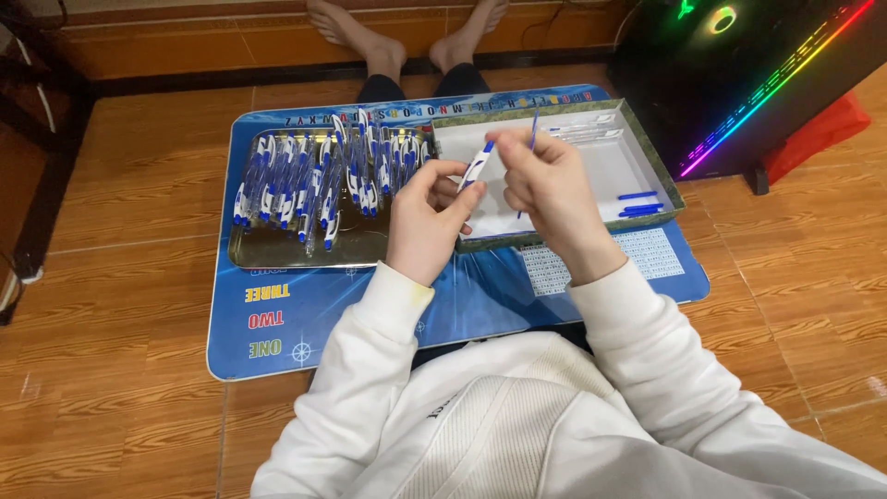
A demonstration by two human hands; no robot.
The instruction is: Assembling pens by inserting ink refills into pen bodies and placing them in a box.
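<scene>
Left side of view: wood-pattern tile floor (pixel 120 370), a dark furniture leg at the far left edge. On the floor lies a blue printed play mat (pixel 277 323) with letters along its far border and coloured number words near the front-left corner.

On the mat, left half: a shallow metal tray (pixel 277 251) carrying a packed row of blue-and-white ballpoint pens (pixel 314 180), lying roughly parallel, some overlapping.

Centre: left hand (pixel 427 220) pinches a blue-and-white pen barrel (pixel 477 166) between thumb and fingertips, barrel tilted, tip end up and to the right. Right hand (pixel 547 185) is closed in a fingertip pinch on a thin blue ink refill (pixel 532 134), held near upright just beside the barrel. Both are raised above the near edge of the box, not resting on anything.

Judgement: pen-assembly step, refill about to meet barrel. The next move seems to call for lining the thin refill up with the barrel's open end, a fine alignment job.

Right half of mat: a shallow grey cardboard box lid (pixel 667 180) with white inside, holding a few loose blue refills (pixel 639 205) near its right wall and pale parts at its far edge, too small to identify.

Far right: a dark computer case (pixel 739 83) with rainbow strip lighting, something red behind it. Top: another person's 2 bare feet (pixel 397 32) against the skirting.
</scene>
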